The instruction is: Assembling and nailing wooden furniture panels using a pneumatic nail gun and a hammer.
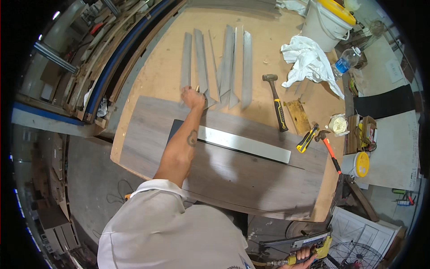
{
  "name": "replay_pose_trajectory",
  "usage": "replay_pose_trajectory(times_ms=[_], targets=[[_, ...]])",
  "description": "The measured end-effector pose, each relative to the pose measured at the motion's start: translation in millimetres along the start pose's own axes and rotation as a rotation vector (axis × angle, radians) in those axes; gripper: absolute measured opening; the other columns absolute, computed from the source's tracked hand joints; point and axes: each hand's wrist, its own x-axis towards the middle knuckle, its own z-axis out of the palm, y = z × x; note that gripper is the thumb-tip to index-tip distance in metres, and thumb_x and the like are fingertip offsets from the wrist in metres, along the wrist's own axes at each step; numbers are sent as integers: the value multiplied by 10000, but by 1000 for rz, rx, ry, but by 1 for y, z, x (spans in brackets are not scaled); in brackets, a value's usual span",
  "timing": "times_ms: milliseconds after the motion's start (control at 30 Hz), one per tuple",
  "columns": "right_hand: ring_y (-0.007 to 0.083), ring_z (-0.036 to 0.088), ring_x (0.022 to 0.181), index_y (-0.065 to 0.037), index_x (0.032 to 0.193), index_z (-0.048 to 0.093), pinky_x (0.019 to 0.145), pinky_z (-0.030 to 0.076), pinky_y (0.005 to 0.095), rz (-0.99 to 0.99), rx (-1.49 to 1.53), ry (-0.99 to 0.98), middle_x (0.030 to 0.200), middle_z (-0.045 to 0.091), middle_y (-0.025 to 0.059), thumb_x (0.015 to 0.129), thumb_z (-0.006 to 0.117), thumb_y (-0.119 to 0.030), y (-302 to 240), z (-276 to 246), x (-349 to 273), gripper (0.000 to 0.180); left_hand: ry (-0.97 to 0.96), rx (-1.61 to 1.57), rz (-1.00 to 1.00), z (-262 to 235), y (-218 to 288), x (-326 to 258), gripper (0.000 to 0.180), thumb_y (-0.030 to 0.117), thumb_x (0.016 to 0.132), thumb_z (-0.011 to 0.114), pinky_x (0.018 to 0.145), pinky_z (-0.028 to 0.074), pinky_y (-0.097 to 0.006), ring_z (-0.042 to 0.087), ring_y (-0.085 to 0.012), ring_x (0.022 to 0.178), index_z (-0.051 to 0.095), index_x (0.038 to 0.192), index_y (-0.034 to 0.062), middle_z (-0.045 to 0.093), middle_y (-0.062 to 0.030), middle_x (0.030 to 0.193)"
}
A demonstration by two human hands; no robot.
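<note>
Grey strips point(227, 62) and yellow-black hammer point(276, 105) (both obstacles) leave bare tabletop point(257, 49) between

At eleven o'clock, I can't tell what the left hand point(192, 97) covers among the grey strips point(200, 58). Toward nine, the left forearm point(178, 150) hides whether the silver bar point(251, 145) meets the dark piece point(174, 130). At five, the lower edge crops the right hand point(305, 257) (awkward from here). Twelve's grey boards point(233, 4) run out of frame.
</note>
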Motion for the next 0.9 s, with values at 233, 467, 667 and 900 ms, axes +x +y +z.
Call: replay_pose_trajectory(times_ms=[233, 467, 667, 900], targets=[[91, 370, 582, -36, 993, 469, 464, 352, 229, 11, 74, -243, 739, 372, -3, 1026, 442, -387, -1, -4, -10, 353, -56, 132, 268, -14, 19, 1, 224, 105, 728, 608, 939, 434, -479, 518, -369, 1101, 682, 896, -24, 587, -157, 1111], [86, 375, 605, 18, 1254, 436, 487, 378, 227, -43, 110, -208, 769, 371, 3, 1037, 420, -357, -3, -5, -20, 434, -638, -91, 452, -41, -25, 61, 308, 147, 736, 658, 840, 481, -471, 601, -366, 1033, 627, 1017, 24, 593, -192, 1126], [81, 368, 607, 28, 1337, 414, 483, 361, 221, 66, 3, -413, 782, 378, 7, 1036, 432, -319, -21, -22, -17, 459, -868, -120, 748, -33, -30, 84, 598, 222, 755, 737, 874, 478, -453, 583, -388, 1058, 548, 1301, 65, 598, -194, 1182], [72, 327, 584, 20, 1080, 486, 465, 311, 219, 44, 39, -360, 736, 345, -19, 1012, 490, -315, -18, 9, -19, 342, -978, 28, 972, -38, -23, 107, 627, 332, 795, 728, 1036, 410, -423, 507, -390, 1221, 537, 1263, -39, 523, -250, 1313]])
